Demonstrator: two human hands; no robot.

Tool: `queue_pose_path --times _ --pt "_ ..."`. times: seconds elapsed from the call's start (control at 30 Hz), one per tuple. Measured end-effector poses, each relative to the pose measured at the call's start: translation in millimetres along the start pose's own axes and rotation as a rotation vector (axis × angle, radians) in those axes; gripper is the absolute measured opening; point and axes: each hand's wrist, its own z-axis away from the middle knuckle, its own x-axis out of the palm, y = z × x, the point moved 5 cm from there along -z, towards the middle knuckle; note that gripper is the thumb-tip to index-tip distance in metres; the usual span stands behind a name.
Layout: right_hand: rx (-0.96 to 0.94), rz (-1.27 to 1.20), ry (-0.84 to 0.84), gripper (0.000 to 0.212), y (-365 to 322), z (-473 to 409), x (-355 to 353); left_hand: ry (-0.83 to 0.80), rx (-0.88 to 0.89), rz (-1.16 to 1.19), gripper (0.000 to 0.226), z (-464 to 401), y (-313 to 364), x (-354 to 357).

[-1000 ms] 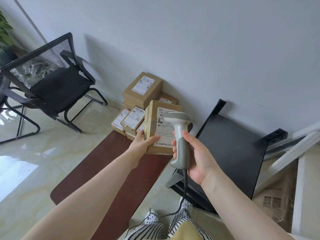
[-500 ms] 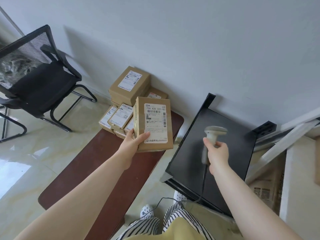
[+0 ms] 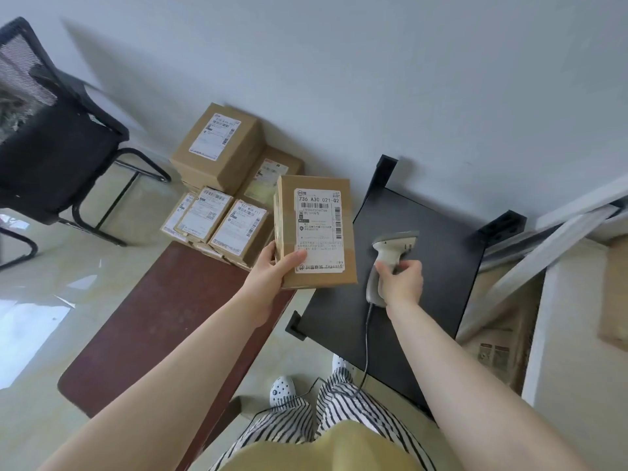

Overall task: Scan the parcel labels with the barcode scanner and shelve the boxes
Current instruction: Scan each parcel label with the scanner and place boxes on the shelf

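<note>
Up front, a brown cardboard box (image 3: 316, 232) is held by the left hand (image 3: 272, 270), with the thumb laid across the lower edge of its white shipping label (image 3: 319, 231) and the other fingers hidden behind the carton. At the head of that label "736 A30 021-Q2" can be read; barcodes are printed below it and down its right margin, and the smaller print is too fine to make out. The box is kept upright above the far end of a dark red bench (image 3: 163, 321).

A grey barcode scanner (image 3: 387, 263) is grasped round its handle by the right hand (image 3: 401, 280), fingers curled about the grip. It is held over the black shelf top (image 3: 435, 266), and whether it touches that surface cannot be told. Its cable (image 3: 366, 355) is seen trailing down toward the striped trousers (image 3: 326, 413).

Beyond the bench, against the wall, more labelled parcels (image 3: 217, 185) are stacked; one small label begins "722", and the rest is blurred. A black mesh chair (image 3: 44, 144) is seen at the left.
</note>
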Motion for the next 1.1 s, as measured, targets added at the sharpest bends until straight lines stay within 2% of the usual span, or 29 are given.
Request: queue_pose_path --times 0.07,0.23,0.33,0.4,0.47,0.5,0.53,0.6,0.63,0.67,0.77,0.83,0.97,1.07,1.1 --pt "-0.014 -0.023 -0.035 0.038 6.0 -2.1 -0.3 0.018 -0.004 0.015 0.096 -1.7 -4.8 6.4" --pt "0.018 -0.003 -0.089 0.047 7.5 -2.6 -4.7 0.056 0.008 0.093 0.073 3.0 -9.8 19.8" --pt "-0.025 0.046 0.001 0.052 -3.8 4.6 -14.1 0.083 0.044 0.126 0.071 12.1 -6.6 23.2" --pt "-0.078 -0.05 0.019 0.049 -17.1 20.0 -20.6 0.085 0.088 0.133 0.075 21.3 -4.1 22.4" --pt "-0.134 -0.235 -0.111 0.043 -31.5 44.7 -23.4 0.075 0.139 0.134 0.084 35.6 -0.7 20.9" --pt "-0.168 -0.294 -0.231 0.042 -38.9 62.5 -24.2 0.071 0.167 0.131 0.088 44.3 1.2 19.7" --pt "-0.2 -0.323 -0.377 0.047 -44.8 83.8 -25.1 0.064 0.192 0.126 0.09 54.0 2.0 18.2" --pt "-0.264 -0.295 -0.612 0.072 -42.8 125.9 -29.2 0.021 0.24 0.102 0.09 78.5 0.5 17.2" --pt "-0.285 -0.272 -0.687 0.081 -35.8 145.2 -32.7 -0.014 0.255 0.077 0.089 92.4 -2.6 17.4" --pt "-0.297 -0.272 -0.743 0.081 -25.6 164.0 -37.6 -0.048 0.263 0.055 0.088 107.0 -8.4 17.4" --pt "-0.273 -0.276 -0.794 0.064 16.8 203.1 -51.8 -0.088 0.238 0.013 0.093 147.2 -39.1 12.7" --pt "-0.242 -0.239 -0.8 0.063 49.1 223.7 -61.5 -0.097 0.185 0.001 0.097 170.9 -67.3 10.7" --pt "-0.17 -0.157 -0.768 0.055 111.8 260.6 -91.4 -0.169 0.068 -0.06 0.09 222.6 -125.1 23.0" --pt "-0.108 -0.094 -0.737 0.059 154.8 269.7 -118.3 -0.222 -0.023 -0.119 0.09 247.2 -157.3 42.4" --pt "-0.079 -0.089 -0.738 0.054 169.6 271.1 -127.6 -0.245 -0.05 -0.141 0.09 254.8 -167.0 50.7"
